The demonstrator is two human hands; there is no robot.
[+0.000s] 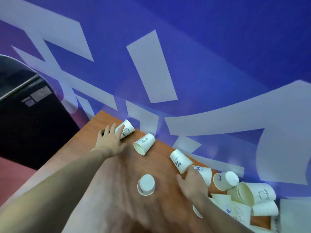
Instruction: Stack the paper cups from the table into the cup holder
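White paper cups lie scattered on a wooden table (104, 190). My left hand (110, 140) is spread open at the far left corner, its fingers touching a cup with a bear print (127, 129) that lies on its side. My right hand (191, 182) reaches toward a cup marked with a percent sign (180, 161), fingertips at its rim, fingers apart. Another cup (144, 144) lies on its side between the two hands. One cup (146, 184) stands upside down in the middle. I see no cup holder in view.
Several more cups (249, 194) are piled at the right end of the table against a blue and white wall (202, 73). A small dark object (103, 132) sits by my left hand. A black cabinet (30, 123) stands left of the table.
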